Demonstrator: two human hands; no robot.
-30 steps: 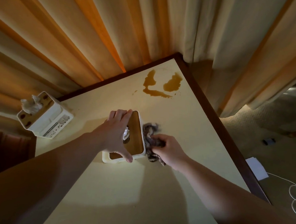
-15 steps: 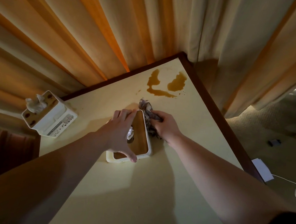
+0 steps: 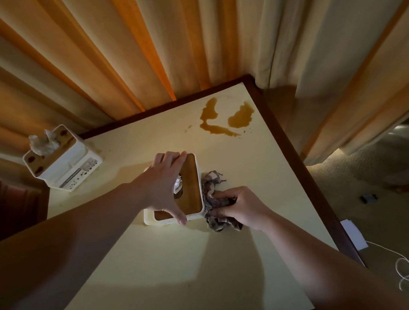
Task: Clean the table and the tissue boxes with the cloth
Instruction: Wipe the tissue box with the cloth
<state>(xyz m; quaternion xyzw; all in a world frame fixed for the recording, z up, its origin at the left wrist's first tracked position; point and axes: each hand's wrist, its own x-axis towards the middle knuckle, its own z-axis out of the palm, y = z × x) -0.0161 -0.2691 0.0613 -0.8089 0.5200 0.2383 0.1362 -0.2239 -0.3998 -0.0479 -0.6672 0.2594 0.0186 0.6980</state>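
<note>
Tissue box [image 3: 191, 190] with a wooden lid sits at the middle of the cream surface [image 3: 168, 260], a tuft of tissue poking from its slot. The left hand [image 3: 164, 188] spans the lid, its fingers [image 3: 172, 156] hooked over the far edge and the thumb on the near edge, steadying it. The right hand [image 3: 241, 206] has its fingers curled tight round a bunched, mottled cloth [image 3: 214, 198], which is pressed against the box's three o'clock side and trails onto the surface.

A second tissue box [image 3: 64, 163] stands at nine o'clock, right at the surface's edge, with brown spots on its lid and side, apparently not yet cleaned. At twelve o'clock, near the far corner, lies a brown liquid spill [image 3: 227, 119], well apart from the cloth.

Risks, as I judge them: a hard sideways rub could slide or tip the light box if the left hand's hold loosens; the cloth could snag the exposed tissue; a cloth already dirty may smear the spill rather than lift it; and a stray elbow could knock the nine o'clock box off its edge.

Pleated orange and cream curtains [image 3: 133, 42] hang behind the dark-rimmed surface. At three o'clock is carpeted floor [image 3: 365, 176] with a white cable [image 3: 405, 267] and a small white adapter [image 3: 354, 234].
</note>
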